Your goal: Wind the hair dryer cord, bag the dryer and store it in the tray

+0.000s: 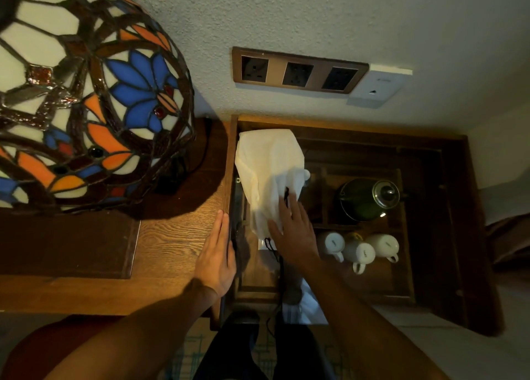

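A domed stained-glass lamp (86,93) stands on the brown wooden desk (172,236). Beside it, the dark wooden tray (430,207) holds the white cloth bag (269,173), lying in its left part. The right hand (292,236) rests flat on the bag, fingers spread, gripping nothing. The left hand (218,259) lies flat, fingers straight and together, along the desk's edge.
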